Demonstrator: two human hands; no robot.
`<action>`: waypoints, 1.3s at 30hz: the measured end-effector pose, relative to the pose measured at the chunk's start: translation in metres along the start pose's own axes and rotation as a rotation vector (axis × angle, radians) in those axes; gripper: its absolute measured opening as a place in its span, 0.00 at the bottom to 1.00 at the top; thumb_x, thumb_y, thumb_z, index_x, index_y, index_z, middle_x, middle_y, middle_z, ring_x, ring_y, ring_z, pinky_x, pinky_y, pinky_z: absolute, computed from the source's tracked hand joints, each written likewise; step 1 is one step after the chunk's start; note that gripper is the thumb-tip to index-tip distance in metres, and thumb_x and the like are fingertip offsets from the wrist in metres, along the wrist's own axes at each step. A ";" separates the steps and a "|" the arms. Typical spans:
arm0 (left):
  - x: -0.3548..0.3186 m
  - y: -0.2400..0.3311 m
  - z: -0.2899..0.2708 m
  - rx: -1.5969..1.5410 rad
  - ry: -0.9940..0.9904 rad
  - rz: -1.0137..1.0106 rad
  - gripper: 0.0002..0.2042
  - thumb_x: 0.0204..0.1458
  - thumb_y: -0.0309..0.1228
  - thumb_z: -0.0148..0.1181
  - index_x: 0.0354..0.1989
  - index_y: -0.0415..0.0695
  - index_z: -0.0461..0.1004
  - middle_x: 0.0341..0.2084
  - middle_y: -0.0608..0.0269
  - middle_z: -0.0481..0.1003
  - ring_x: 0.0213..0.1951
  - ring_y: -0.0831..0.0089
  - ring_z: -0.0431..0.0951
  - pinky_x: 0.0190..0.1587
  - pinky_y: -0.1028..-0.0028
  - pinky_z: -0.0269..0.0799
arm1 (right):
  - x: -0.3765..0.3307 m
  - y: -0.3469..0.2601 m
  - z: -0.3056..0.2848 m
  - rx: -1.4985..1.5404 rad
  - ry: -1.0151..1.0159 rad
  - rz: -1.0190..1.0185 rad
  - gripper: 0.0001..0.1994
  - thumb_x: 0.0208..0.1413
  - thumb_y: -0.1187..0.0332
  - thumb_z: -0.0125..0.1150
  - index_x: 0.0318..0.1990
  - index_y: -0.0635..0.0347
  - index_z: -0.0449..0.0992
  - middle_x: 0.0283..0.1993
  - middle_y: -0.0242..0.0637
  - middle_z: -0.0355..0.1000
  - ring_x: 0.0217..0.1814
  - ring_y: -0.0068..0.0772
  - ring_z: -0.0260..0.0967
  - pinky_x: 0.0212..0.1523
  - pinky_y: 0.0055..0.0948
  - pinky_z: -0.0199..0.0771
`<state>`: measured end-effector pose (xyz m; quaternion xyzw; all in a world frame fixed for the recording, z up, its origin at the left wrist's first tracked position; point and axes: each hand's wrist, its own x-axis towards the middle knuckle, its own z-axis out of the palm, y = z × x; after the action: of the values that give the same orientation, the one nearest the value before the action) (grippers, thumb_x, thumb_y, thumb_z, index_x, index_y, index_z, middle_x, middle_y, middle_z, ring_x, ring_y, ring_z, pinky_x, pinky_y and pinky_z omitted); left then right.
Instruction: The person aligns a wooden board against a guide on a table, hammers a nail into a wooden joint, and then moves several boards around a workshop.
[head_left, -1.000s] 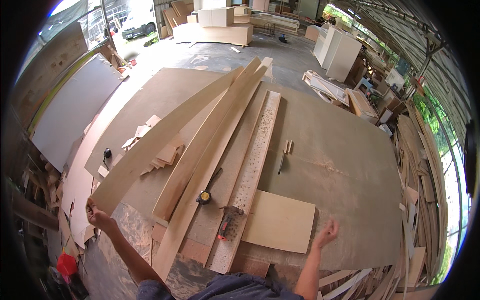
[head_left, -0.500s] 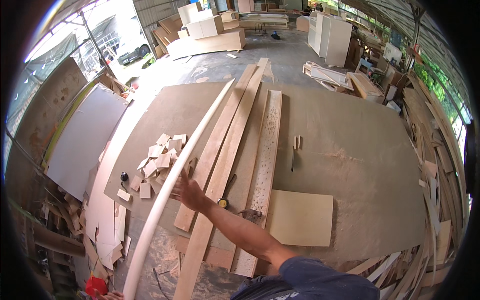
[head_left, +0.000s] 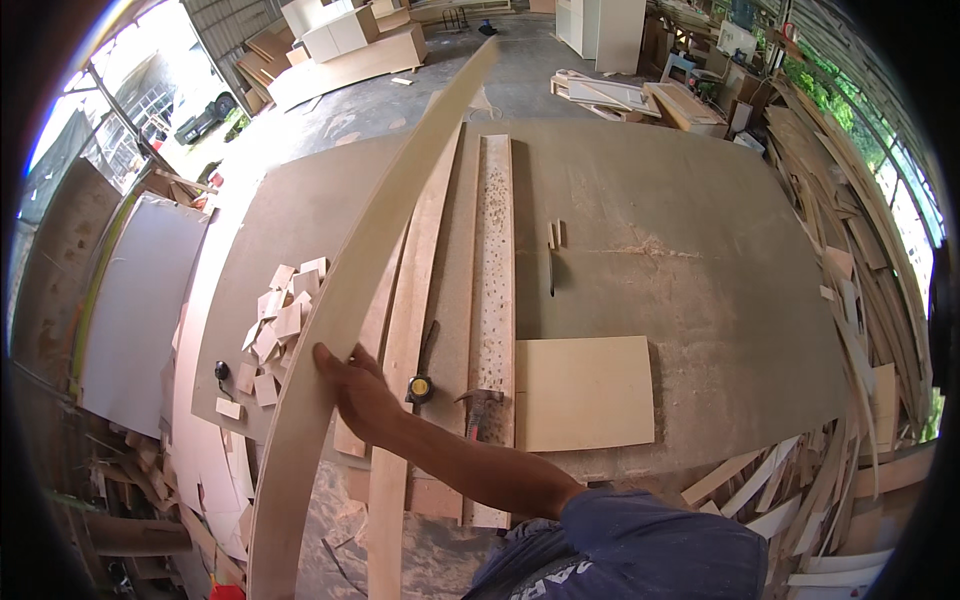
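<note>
A long pale wooden plank point(head_left: 345, 270) stands tilted, its broad face toward me, running from the lower left up past the table's far edge. My right hand point(head_left: 358, 392) is closed on its right edge, thumb on the face and the other fingers partly behind. My left hand is out of view. Beneath and beside the plank, other long boards point(head_left: 412, 300) lie on the big brown panel point(head_left: 650, 190). Just right of my right hand are a black-and-yellow tape measure point(head_left: 419, 389) and a claw hammer point(head_left: 482, 398) lying across a speckled board point(head_left: 494, 250).
Small wooden blocks point(head_left: 288, 322) lie heaped left of the plank, near a black round tool point(head_left: 221, 370). A pale square panel point(head_left: 584, 394) and a thin dark tool point(head_left: 551, 268) lie to the right. Scrap strips point(head_left: 850, 270) line the right side; cabinets point(head_left: 350, 60) stand far back.
The plank has turned from showing a narrow edge to showing its broad face, and its far end has risen. My right hand now grips it. My left hand has left the view.
</note>
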<state>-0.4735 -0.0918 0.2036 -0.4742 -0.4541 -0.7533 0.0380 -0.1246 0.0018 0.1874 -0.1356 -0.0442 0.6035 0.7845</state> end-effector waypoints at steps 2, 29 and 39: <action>-0.011 -0.075 -0.041 0.155 -0.024 0.013 0.15 0.60 0.37 0.53 0.41 0.34 0.77 0.37 0.52 0.78 0.38 0.63 0.78 0.42 0.65 0.74 | -0.034 -0.050 0.002 -0.018 -0.044 -0.092 0.22 0.62 0.59 0.63 0.58 0.56 0.64 0.47 0.33 0.73 0.48 0.28 0.72 0.51 0.34 0.75; -0.536 0.108 0.247 -0.370 -1.604 0.162 0.42 0.51 0.45 0.64 0.71 0.42 0.53 0.69 0.47 0.55 0.73 0.52 0.47 0.69 0.48 0.46 | -0.462 -0.307 -0.267 -0.361 1.073 -1.357 0.18 0.55 0.70 0.68 0.52 0.67 0.74 0.51 0.39 0.75 0.52 0.33 0.73 0.52 0.32 0.77; -0.491 0.100 0.254 0.121 -1.871 0.537 0.46 0.56 0.64 0.47 0.74 0.43 0.45 0.71 0.47 0.50 0.75 0.52 0.40 0.72 0.46 0.35 | -0.487 -0.339 -0.299 -0.296 1.086 -1.418 0.20 0.54 0.72 0.70 0.53 0.63 0.73 0.51 0.38 0.75 0.52 0.33 0.73 0.52 0.33 0.76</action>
<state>0.0167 -0.1506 -0.0641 -0.9659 -0.2155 -0.0139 -0.1431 0.1319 -0.5927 0.0366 -0.4420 0.1818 -0.1803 0.8597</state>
